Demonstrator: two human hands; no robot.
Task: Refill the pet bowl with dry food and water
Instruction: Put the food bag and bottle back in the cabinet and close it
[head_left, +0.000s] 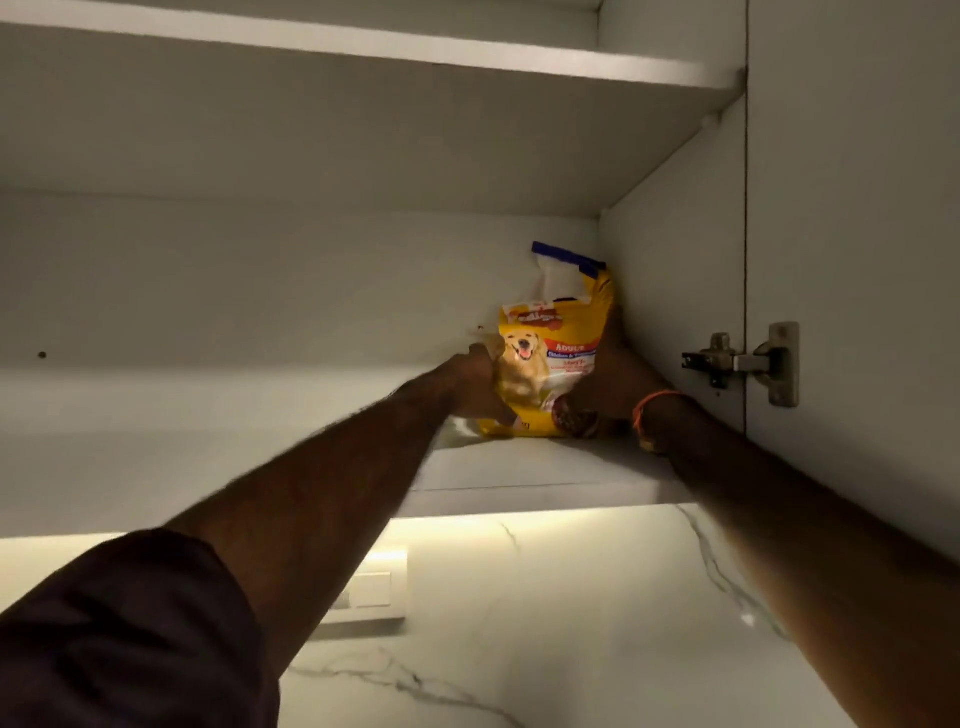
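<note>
A yellow bag of dry dog food (550, 353), with a dog's picture and a blue-edged folded top, stands upright in the back right corner of a white overhead cabinet shelf (545, 467). My left hand (475, 384) grips the bag's left side low down. My right hand (615, 374) wraps its right side, fingers reaching up along the edge; an orange thread circles that wrist. Both arms stretch up from below. No bowl or water is in view.
An upper shelf (363, 47) spans the cabinet above. The open cabinet door with a metal hinge (743, 364) stands at the right. Below the lit underside is a marbled white wall (571, 623) with a switch plate (371, 592).
</note>
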